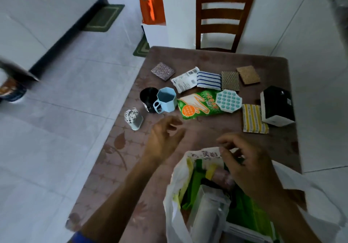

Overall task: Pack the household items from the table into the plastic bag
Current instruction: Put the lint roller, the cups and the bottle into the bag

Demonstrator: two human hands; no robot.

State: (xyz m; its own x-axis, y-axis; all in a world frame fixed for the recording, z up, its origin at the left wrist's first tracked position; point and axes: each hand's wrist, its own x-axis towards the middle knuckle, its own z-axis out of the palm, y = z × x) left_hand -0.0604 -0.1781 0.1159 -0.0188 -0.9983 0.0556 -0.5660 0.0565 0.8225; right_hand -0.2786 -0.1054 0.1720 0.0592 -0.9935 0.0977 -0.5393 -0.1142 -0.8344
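A white plastic bag (177,184) stands open at the table's near edge, with green, yellow and clear packets inside. My right hand (246,163) pinches the bag's far rim. My left hand (163,139) hovers empty above the table with loose fingers, short of the green glove packet (199,105). Behind it lie a blue mug (167,99), a black cup (148,98), a small pale container of swabs (133,119), a teal-dotted white tray (228,101), a striped cloth (209,80), a white packet (185,80), several scouring pads and a black-and-white box (277,107).
The table (131,158) has a brown patterned cover; its left edge drops to a tiled floor. A wooden chair (222,17) stands at the far side. An orange paper bag (152,7) sits on a white box beyond the table.
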